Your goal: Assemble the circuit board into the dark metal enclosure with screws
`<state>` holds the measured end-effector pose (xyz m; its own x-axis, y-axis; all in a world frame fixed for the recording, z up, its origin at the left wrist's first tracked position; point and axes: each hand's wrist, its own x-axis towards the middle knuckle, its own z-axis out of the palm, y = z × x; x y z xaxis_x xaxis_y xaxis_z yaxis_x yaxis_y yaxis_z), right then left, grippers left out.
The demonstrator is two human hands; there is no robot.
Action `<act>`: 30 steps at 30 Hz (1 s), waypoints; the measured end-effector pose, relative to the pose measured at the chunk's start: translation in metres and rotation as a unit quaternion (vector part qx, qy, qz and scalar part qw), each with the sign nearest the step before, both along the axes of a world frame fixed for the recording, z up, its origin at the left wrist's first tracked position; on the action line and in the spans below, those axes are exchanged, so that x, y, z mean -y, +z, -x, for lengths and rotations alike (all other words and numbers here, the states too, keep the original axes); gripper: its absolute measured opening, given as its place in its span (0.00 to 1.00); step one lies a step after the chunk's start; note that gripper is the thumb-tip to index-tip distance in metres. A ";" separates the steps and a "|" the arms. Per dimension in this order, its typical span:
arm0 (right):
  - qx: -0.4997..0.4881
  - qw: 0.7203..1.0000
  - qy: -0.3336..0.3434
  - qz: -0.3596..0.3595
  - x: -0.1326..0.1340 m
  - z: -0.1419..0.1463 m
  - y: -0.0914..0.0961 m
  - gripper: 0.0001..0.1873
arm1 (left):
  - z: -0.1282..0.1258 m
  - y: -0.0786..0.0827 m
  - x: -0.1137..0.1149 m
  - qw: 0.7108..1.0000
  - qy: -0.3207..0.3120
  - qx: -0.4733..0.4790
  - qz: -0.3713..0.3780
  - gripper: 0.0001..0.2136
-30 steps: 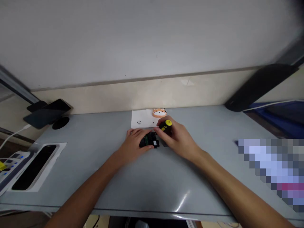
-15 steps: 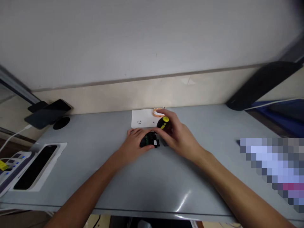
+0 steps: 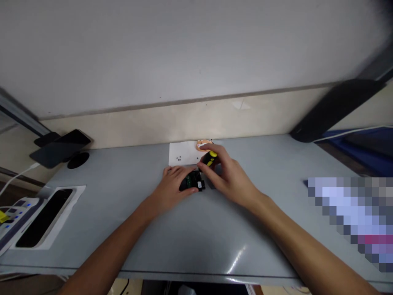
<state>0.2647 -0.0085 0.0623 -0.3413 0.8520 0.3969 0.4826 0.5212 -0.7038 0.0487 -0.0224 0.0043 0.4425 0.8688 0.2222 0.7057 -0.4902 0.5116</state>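
Observation:
My left hand (image 3: 168, 188) lies over a small black device (image 3: 198, 184) with a green circuit board and a white label, gripping it between thumb and fingers against the desk. A black and yellow screwdriver (image 3: 210, 157) is held in my right hand (image 3: 235, 178), with the handle tilted. Its tip is hidden, so I cannot tell whether it touches the device. Just behind both hands is a sheet of white paper (image 3: 186, 148) bearing several tiny dark screws (image 3: 179, 158). An orange and white animal-shaped item (image 3: 201, 144) sits at the paper's right edge, behind my right fingers.
The grey desk (image 3: 132, 237) meets a wall at the back. At left are a phone on a stand (image 3: 63, 148), another phone (image 3: 44, 219) on white paper, and a power strip (image 3: 18, 213). A dark lamp-like object (image 3: 331, 110) stands back right; a blurred patch covers the right side.
The screwdriver handle has turned and tilted slightly in my right hand, and the fingers have shifted a little. My left hand keeps its hold on the device. The whole view has drifted slightly.

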 end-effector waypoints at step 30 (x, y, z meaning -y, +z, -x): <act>-0.346 0.912 0.130 0.178 -0.026 0.039 -0.006 0.26 | 0.001 0.000 0.001 0.999 -0.015 -0.018 -0.026 0.10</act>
<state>0.2261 0.0179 0.0566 -0.3237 0.8946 0.3080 -0.2483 0.2338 -0.9401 0.0477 -0.0235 0.0039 0.4761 0.8433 0.2495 0.7082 -0.5359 0.4596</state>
